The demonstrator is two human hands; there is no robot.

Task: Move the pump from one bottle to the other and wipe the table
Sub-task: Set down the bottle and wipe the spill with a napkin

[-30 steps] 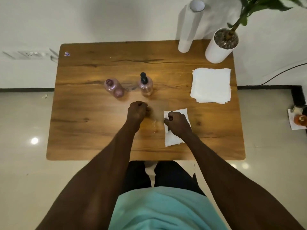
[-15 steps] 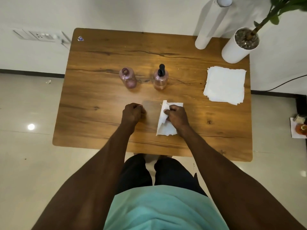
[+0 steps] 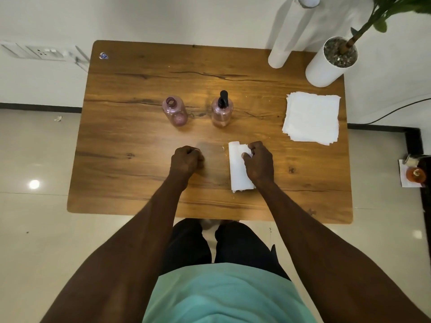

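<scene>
Pump [image 3: 223, 98] is seated on the right-hand bottle [image 3: 222, 112]; the other bottle [image 3: 175, 111] is left uncapped beside it. A folded tissue [image 3: 238, 169] is pinched against the bench [image 3: 140, 141] by the right hand [image 3: 258, 162]. Left hand [image 3: 185, 160] is clenched, nothing seen in it.

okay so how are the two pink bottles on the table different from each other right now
The left bottle has an open, bare neck; the right bottle carries the black pump. The left bottle stands further from the napkin stack; the right bottle stands nearer it. Both are clear pink, upright, similar in size, side by side on the table, untouched by either hand.
</scene>
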